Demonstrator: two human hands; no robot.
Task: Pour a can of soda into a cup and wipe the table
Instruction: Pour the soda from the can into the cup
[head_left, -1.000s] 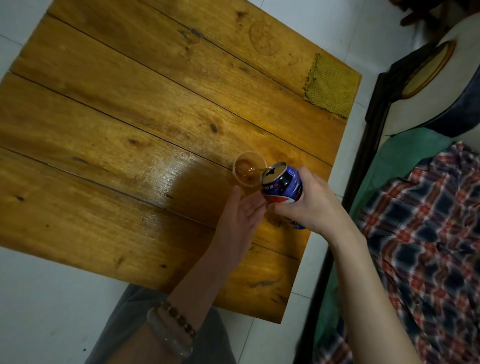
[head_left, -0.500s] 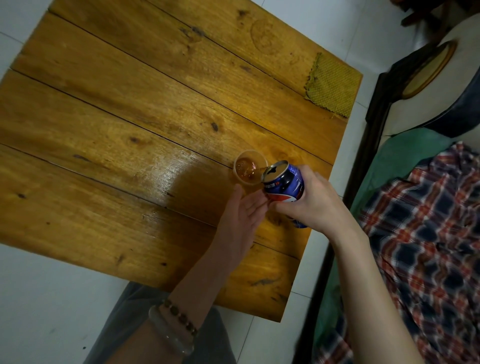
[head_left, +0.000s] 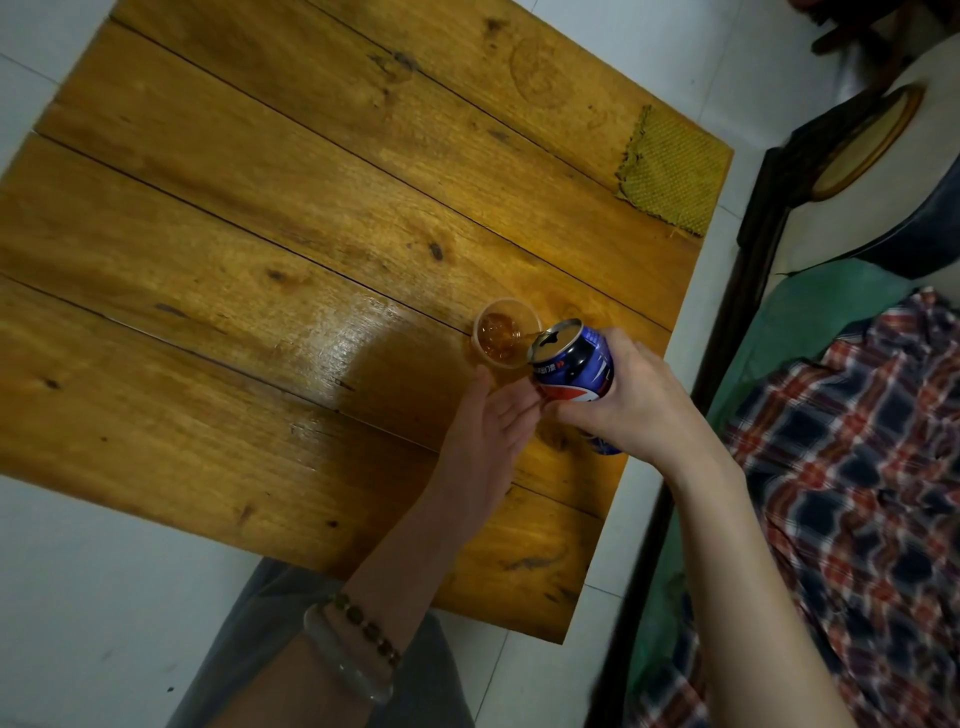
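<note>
The right hand (head_left: 634, 410) is clenched round a blue aluminium soda can (head_left: 571, 369) right of the frame's centre, fingers wrapped over its side. The can is tipped toward the left, its opened top just beside the rim of a small clear plastic cup (head_left: 506, 332). The cup stands upright on the honey-coloured wooden plank counter (head_left: 260, 260) and holds amber, bubbly liquid; a thin stream seems to run from the can's mouth over the rim.

The left hand (head_left: 488, 431) lies released below the cup, holding nothing, with its fingers fairly straight and pointing toward the can. Its thumb tip sits just beside the cup's lower wall; whether it touches cannot be told. A beaded bracelet (head_left: 369, 629) and a pale bangle (head_left: 343, 660) circle that wrist.

A yellow-green woven cloth (head_left: 672, 171) lies flat at the counter's upper right corner, well apart from the cup. A red-and-blue plaid fabric (head_left: 857, 467) fills the right edge of the frame.
</note>
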